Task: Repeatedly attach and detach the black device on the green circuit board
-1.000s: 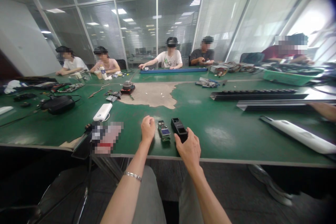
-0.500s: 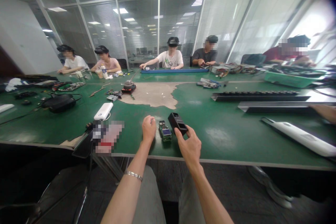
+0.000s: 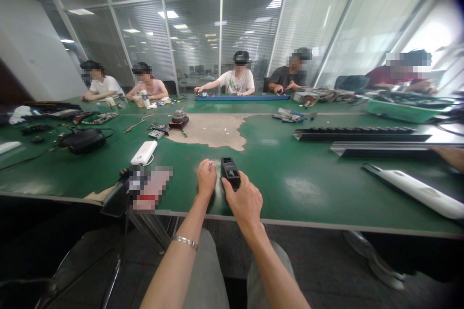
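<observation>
My right hand (image 3: pixel 244 198) grips a black plastic housing (image 3: pixel 228 166) with cut-out openings, thumb on the near side and fingers along the right. The housing sits over the spot where the small green circuit board lay; the board is now almost wholly hidden by it. Just to the left, my left hand (image 3: pixel 206 178) rests on the green table (image 3: pixel 300 169) with its fingers curled closed. Whatever they pinch, if anything, is too small to make out. A gap separates the left hand from the housing.
A white power bank (image 3: pixel 144 153) with a cable lies left of my hands. Black metal rails (image 3: pixel 362 134) and a long white device (image 3: pixel 416 188) lie to the right. Beyond the bare brown patch (image 3: pixel 206 130), several people sit along the far side, one behind a blue bar (image 3: pixel 242 98).
My right hand has brought the black housing leftward from beside the circuit board to over it, covering the board. My left hand has stayed nearly still.
</observation>
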Action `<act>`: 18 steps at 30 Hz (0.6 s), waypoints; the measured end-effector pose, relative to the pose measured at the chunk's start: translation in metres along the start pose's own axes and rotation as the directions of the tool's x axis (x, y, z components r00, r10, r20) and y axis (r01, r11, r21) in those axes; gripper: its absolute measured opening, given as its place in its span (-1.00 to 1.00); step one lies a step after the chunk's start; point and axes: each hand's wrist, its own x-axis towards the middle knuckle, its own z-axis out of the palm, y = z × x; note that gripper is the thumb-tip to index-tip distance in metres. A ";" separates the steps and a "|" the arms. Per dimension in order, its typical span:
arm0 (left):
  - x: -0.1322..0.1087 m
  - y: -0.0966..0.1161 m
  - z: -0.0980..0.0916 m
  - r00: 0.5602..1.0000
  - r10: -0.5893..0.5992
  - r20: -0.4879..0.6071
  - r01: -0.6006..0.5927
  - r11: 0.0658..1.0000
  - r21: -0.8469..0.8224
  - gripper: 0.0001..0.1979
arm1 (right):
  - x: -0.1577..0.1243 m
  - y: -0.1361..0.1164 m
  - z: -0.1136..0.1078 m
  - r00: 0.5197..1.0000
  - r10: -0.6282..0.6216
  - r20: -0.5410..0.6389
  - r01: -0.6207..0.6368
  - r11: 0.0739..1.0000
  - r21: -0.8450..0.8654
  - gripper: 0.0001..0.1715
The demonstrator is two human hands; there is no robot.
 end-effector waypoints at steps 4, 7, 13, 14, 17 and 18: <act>0.000 -0.001 0.001 1.000 0.005 -0.003 -0.005 1.000 -0.004 -0.75 | 0.000 -0.002 0.001 1.000 -0.009 0.018 0.010 0.999 -0.036 -0.46; 0.000 -0.003 0.002 1.000 0.020 -0.007 -0.020 1.000 0.004 -0.75 | -0.002 -0.001 0.000 0.999 -0.004 0.043 0.007 0.999 -0.052 -0.46; 0.000 -0.006 0.006 1.000 0.014 -0.012 -0.014 1.000 -0.013 -0.74 | -0.012 0.006 0.005 0.998 0.002 0.067 0.001 0.998 -0.056 -0.45; 0.000 -0.007 0.006 1.000 0.009 -0.014 -0.009 1.000 -0.018 -0.74 | -0.013 0.008 0.007 0.997 0.004 0.072 0.000 0.999 -0.053 -0.45; 0.000 -0.007 0.007 1.000 0.002 -0.020 -0.003 1.000 -0.026 -0.75 | -0.018 0.013 0.012 0.997 -0.001 0.076 0.003 1.000 -0.031 -0.47; 0.000 -0.007 0.007 1.000 0.003 -0.021 -0.004 1.000 -0.027 -0.75 | -0.019 0.015 0.014 0.997 -0.013 0.070 0.014 1.000 -0.011 -0.47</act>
